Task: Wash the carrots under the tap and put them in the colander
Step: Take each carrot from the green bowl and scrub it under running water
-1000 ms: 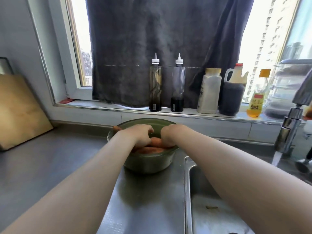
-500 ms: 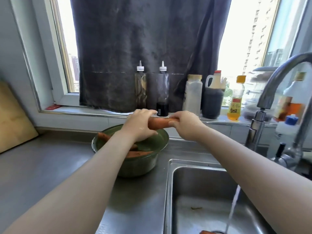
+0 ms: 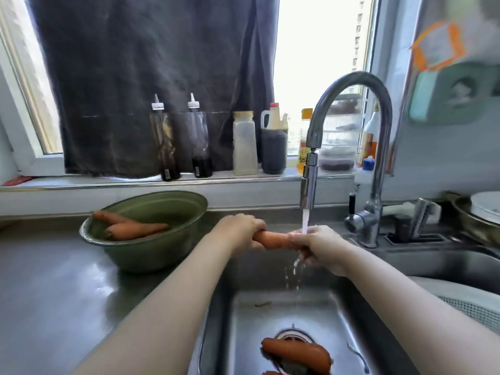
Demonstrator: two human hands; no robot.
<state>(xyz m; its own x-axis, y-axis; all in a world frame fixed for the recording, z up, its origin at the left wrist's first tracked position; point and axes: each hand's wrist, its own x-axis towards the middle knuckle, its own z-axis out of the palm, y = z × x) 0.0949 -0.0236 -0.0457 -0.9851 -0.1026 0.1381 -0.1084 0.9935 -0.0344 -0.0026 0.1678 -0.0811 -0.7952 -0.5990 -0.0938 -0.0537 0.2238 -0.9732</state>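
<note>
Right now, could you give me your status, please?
Left hand and right hand grip carrot under tap. Two carrots in bowl, more carrots in sink. Nothing blocking.

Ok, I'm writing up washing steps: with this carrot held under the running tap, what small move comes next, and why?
Probably slide the carrot a little to the right and roll it. The left hand and right hand grip its ends, and the water stream lands on the right hand, so the bare middle seems to catch little water.
</note>
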